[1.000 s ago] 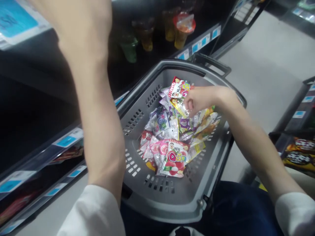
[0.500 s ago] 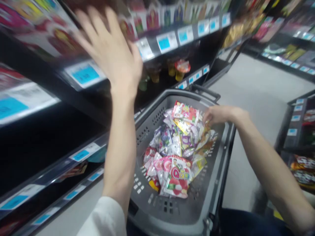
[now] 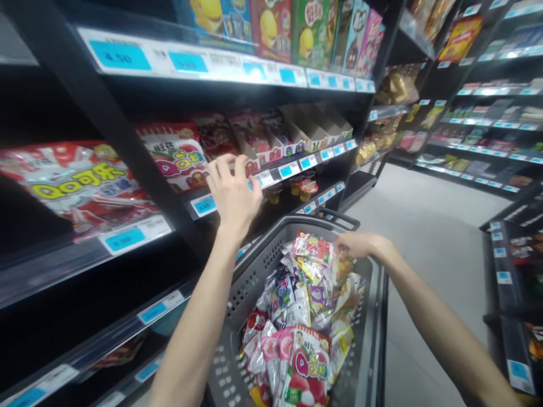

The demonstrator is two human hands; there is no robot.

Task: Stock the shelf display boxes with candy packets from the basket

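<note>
My left hand [image 3: 235,189] is held up at the shelf with its fingers apart and slightly bent, holding nothing I can see. It is closest to the front of the display boxes, just right of a red and white gummy candy bag [image 3: 176,152]. My right hand [image 3: 358,244] is curled at the far right side of a grey shopping basket [image 3: 373,316], with its fingertips closed on an orange-brown candy bag [image 3: 344,271]. A heap of candy bags fills the basket, among them a lychee gummy bag [image 3: 309,362] in front and a red and white bag [image 3: 313,249] at the back.
Large red candy bags [image 3: 80,186] lie on the left shelf. Cardboard display boxes [image 3: 311,127] line the middle shelf, beneath upright snack boxes [image 3: 274,28]. Jelly cups [image 3: 306,189] sit on the lower shelf. Grey floor [image 3: 428,215] runs between this shelving and a right-hand rack [image 3: 504,265].
The view has shifted, so the shelf and basket appear differently placed. My left hand, earlier blurred with fingers stretched, is now bent by the display boxes. My right hand stays at the basket.
</note>
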